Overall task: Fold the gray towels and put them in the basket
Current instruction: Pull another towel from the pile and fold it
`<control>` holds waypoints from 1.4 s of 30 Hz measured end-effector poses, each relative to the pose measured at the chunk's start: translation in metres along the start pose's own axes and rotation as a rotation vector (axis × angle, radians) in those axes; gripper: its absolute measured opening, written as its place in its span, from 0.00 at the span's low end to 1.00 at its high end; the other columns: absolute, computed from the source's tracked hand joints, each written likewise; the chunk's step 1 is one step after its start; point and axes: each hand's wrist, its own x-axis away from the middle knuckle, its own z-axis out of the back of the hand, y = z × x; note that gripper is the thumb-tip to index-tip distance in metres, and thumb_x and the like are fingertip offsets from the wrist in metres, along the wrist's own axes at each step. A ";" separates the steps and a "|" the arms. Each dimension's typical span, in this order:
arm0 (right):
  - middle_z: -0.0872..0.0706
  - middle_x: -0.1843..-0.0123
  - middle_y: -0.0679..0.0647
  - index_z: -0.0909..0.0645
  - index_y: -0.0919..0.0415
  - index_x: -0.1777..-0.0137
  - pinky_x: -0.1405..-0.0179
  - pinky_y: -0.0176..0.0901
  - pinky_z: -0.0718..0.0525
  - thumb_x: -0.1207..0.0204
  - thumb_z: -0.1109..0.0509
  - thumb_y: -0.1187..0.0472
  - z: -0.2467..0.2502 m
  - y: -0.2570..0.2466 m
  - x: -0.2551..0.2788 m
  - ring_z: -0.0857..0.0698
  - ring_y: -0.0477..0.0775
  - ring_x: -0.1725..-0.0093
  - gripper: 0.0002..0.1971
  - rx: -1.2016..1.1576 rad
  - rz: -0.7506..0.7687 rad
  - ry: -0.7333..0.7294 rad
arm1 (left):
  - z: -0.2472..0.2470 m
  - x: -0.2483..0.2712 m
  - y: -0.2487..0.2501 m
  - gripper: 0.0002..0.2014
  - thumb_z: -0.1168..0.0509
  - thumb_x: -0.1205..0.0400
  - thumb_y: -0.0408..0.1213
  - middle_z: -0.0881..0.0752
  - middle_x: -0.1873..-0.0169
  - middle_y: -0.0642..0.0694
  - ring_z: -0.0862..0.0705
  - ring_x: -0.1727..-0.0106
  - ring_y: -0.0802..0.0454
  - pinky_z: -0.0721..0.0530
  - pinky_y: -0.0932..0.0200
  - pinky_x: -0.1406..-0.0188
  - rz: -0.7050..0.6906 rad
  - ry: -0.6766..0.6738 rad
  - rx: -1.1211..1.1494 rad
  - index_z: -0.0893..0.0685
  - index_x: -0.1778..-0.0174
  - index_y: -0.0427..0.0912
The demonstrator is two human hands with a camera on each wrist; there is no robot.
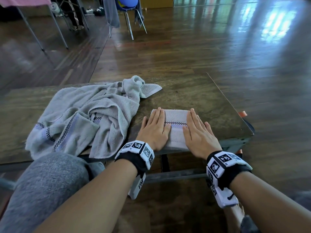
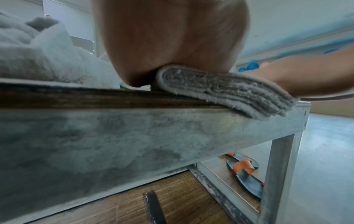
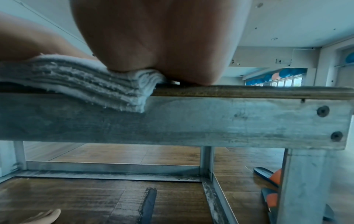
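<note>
Under both flat hands [image 1: 176, 130], folded towel [image 1: 175, 118]

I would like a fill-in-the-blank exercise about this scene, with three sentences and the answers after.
1. Both hands, the left hand and the right hand, press flat on the ____ towel.
2. The unfolded gray towel lies in a heap to the ____ of the folded one.
3. Under the wooden table, sandals with ____ straps lie on the floor.

Missing words: folded; left; orange
</note>
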 end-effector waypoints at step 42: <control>0.44 0.14 0.59 0.56 0.31 0.19 0.20 0.59 0.39 0.16 0.55 0.33 0.035 -0.033 0.004 0.38 0.63 0.17 0.27 -0.669 -0.193 0.022 | 0.065 0.017 0.021 0.10 0.29 0.24 0.41 0.22 0.76 0.53 0.23 0.74 0.57 0.27 0.60 0.72 0.172 0.263 0.663 0.22 0.67 0.43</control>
